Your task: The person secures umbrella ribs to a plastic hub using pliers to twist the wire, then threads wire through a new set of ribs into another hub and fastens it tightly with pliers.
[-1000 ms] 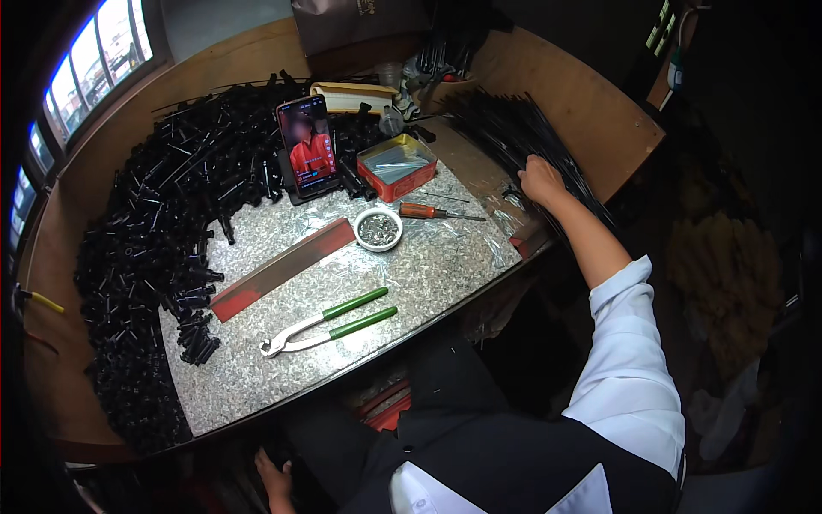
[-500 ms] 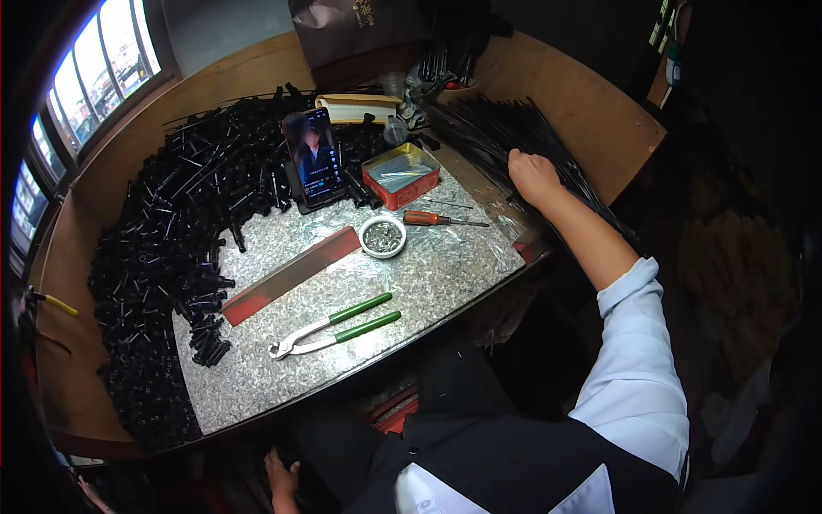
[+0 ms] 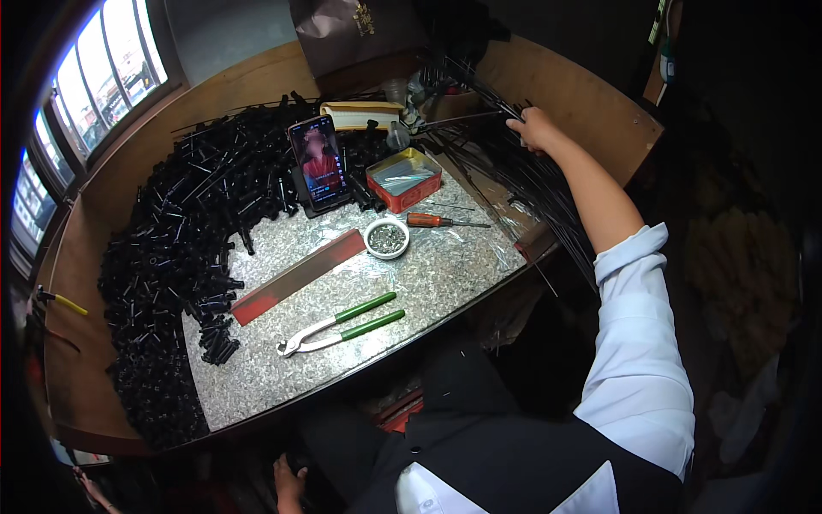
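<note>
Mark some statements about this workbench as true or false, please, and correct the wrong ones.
1. The pliers have green handles. True.
2. The screwdriver lies inside the red tin. False: it lies on the tabletop, outside the tin.
3. The right hand is at the black rods. True.
4. The left hand holds the pliers. False: the pliers lie on the tabletop, untouched.
5. The white bowl contains small shiny pieces. True.

Pincers lying at slab front; bar resting behind, bowl w/ bits sitting at bar's R end — screwdriver lying R of bowl, tin w/ sticks standing behind. Phone standing L of tin; parts heap bordering slab L & back — rods lying off R edge.
</note>
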A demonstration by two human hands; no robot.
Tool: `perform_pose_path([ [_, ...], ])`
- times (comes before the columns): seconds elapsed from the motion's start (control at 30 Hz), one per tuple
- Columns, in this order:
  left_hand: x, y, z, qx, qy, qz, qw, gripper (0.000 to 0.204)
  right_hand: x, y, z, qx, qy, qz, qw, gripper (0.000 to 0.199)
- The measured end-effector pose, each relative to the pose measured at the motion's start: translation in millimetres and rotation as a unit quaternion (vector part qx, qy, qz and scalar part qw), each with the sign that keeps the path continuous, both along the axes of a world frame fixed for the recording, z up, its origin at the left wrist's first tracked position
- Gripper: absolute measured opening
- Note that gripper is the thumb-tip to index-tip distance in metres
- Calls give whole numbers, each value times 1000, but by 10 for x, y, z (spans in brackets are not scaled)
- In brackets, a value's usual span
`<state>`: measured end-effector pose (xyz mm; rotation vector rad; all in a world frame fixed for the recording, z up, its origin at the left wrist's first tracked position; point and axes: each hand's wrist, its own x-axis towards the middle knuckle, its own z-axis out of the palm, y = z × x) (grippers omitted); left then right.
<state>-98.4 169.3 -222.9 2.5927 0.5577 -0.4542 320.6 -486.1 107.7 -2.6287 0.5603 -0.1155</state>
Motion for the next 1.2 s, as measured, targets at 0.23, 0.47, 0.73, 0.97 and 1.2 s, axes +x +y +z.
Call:
perform_pose_path([
  [0.23,126,-157,289,8,25,-26,999,68,2,-232,-24,-70,-76,57,993,39],
  [0.47,414,-476,903,27,-86,-89,992,56,-76,-134,380,-179,-174,78,965,29],
  [0.73,1136,-1429,2146,89,-495,-260,824,36,-553,743,667,-98,-252,223,937,32],
  [0.97,1819,-1545,2076,131,-411,-270,861,43,-985,1272,832,-67,-241,301,920,32],
  [1.2,1972,-1877,1939,87,-444,-325,831,33,-1072,1640,891,14,-224,374,900,32],
])
